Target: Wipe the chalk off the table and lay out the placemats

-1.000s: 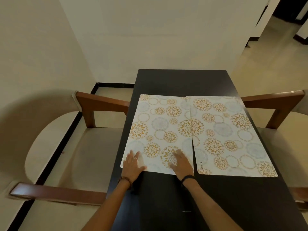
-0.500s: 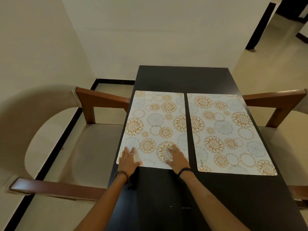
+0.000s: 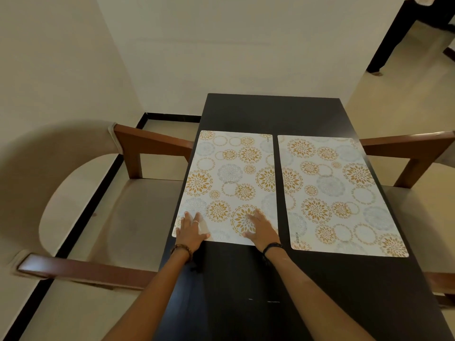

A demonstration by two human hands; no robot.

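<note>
Placemats lie side by side on the dark table (image 3: 283, 114), which runs lengthwise away from the person and ends near a pale wall. Cushioned wooden chairs flank it: the left chair (image 3: 103, 212) is pulled close against the table's left edge, and the right chair (image 3: 418, 153) shows only its wooden arm and part of its seat. The right placemat (image 3: 342, 193), printed with gold and pale blue floral rings, lies flat by the right edge of the table, untouched (a small word, KUBER, runs along its near left corner). The left placemat (image 3: 229, 178) carries the same pattern and is separated from its neighbour by a narrow strip of bare tabletop; its near left corner reaches the table's left edge. Both hands press flat on its near end. The left hand (image 3: 190, 231), fingers straight and slightly spread, wears a ring and a beaded bracelet. The right hand (image 3: 262, 230), also flat with fingers extended, has a dark band at the wrist. Two faint white marks (image 3: 264, 301) show on the tabletop nearer the person.
</note>
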